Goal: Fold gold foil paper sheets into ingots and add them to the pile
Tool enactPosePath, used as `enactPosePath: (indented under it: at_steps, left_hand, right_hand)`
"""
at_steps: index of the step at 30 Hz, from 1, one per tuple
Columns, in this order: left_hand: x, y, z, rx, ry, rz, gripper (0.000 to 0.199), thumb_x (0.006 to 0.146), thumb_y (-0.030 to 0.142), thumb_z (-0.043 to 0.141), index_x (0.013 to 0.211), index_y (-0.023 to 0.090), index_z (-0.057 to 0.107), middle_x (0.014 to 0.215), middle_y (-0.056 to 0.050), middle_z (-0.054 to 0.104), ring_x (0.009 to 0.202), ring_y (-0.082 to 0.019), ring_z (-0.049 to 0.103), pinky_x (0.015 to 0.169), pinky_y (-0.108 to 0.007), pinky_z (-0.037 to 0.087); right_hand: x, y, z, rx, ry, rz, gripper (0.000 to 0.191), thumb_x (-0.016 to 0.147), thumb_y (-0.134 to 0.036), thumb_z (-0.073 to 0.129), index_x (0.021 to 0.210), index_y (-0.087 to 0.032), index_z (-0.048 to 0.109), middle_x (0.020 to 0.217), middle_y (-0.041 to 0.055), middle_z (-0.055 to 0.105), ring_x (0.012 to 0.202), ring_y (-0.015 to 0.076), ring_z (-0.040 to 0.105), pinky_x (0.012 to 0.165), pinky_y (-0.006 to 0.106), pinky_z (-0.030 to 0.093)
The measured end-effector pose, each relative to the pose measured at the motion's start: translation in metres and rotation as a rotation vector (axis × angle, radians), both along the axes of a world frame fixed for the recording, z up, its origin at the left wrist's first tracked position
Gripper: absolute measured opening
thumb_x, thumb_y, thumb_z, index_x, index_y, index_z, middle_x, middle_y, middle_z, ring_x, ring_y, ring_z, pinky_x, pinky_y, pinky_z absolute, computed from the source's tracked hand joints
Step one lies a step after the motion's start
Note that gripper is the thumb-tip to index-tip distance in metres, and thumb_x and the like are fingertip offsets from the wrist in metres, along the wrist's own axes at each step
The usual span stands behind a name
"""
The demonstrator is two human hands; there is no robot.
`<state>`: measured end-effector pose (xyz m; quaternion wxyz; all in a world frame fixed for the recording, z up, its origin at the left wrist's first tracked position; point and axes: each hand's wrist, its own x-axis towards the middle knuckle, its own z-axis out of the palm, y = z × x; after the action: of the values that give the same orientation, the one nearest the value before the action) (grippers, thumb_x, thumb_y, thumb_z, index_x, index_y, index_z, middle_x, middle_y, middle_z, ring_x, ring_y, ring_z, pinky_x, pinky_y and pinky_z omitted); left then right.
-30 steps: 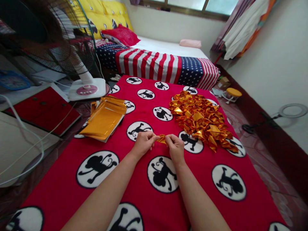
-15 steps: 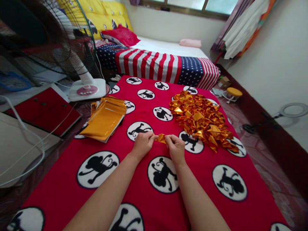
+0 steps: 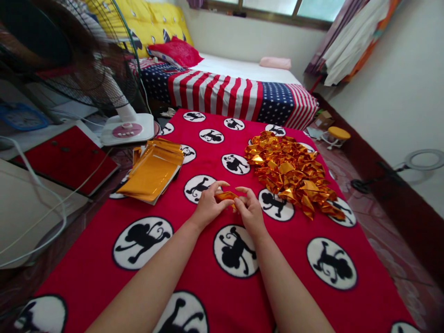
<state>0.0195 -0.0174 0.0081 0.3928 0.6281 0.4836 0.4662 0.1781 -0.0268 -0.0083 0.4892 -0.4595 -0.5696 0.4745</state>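
Note:
Between my two hands, over the middle of the red cloth with monkey prints (image 3: 277,277), is a small folded piece of gold foil paper (image 3: 225,196). My left hand (image 3: 209,206) grips its left side, thumb in front and index finger curved over the back. On the right side, my right hand (image 3: 249,208) pinches it with thumb and fingers, the index finger raised and bent. The foil's lower part is partly hidden by my thumbs. A stack of flat gold foil sheets (image 3: 149,173) lies to the left. Off to the right spreads a heap of folded gold foil pieces (image 3: 287,169).
An electric fan (image 3: 126,127) stands beyond the stack at the left, near a red panel (image 3: 65,155). A bed with a striped, starred cover (image 3: 222,95) lies past the far edge. A yellow stool (image 3: 338,134) and a ring light (image 3: 423,158) are on the right.
My fingers have shifted from a tight pinch at both ends of the foil to a looser hold, index fingers lifted and thumbs closer together. The stack and heap stay the same.

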Motion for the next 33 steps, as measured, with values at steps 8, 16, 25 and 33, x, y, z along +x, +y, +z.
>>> enactPosePath:
  at_steps: [8,16,25,33]
  left_hand:
    - [0.0039,0.0028,-0.0055,-0.188,-0.272,-0.003,0.032,0.078,0.033,0.068,0.103,0.019,0.053,0.067,0.002,0.067,0.047,-0.015,0.065,0.044,-0.021,0.05]
    - [-0.0009,0.0038,-0.0058,-0.264,-0.368,-0.108,0.033,0.085,0.043,0.059,0.102,0.015,0.062,0.08,-0.005,0.073,0.054,-0.016,0.068,0.05,-0.025,0.056]
    - [-0.0025,0.0036,-0.0074,-0.208,-0.285,-0.118,0.042,0.08,0.034,0.07,0.115,0.011,0.067,0.102,-0.012,0.075,0.075,-0.019,0.073,0.071,-0.029,0.06]
    - [-0.0029,0.004,-0.0068,-0.232,-0.278,-0.067,0.043,0.079,0.034,0.071,0.115,0.011,0.067,0.095,-0.011,0.075,0.06,-0.015,0.07,0.054,-0.023,0.057]
  right_hand:
    - [-0.003,-0.0017,0.0045,0.034,0.001,0.008,0.029,0.087,-0.031,0.06,0.113,-0.022,0.052,0.061,-0.0071,0.052,0.051,0.0106,0.045,0.05,0.023,0.033]
    - [0.0012,0.0012,0.0079,-0.061,0.09,-0.093,0.015,0.083,-0.033,0.059,0.089,-0.02,0.06,0.057,-0.0051,0.053,0.048,0.0108,0.044,0.047,0.024,0.033]
    - [0.0056,0.002,0.0088,-0.04,0.119,-0.035,0.032,0.08,-0.036,0.068,0.107,-0.022,0.063,0.107,0.0069,0.068,0.09,0.0197,0.064,0.069,0.027,0.051]
    - [0.0034,0.0017,0.0092,-0.082,0.131,-0.061,0.03,0.076,-0.031,0.069,0.103,-0.021,0.064,0.102,0.0067,0.069,0.075,0.0169,0.064,0.061,0.027,0.052]
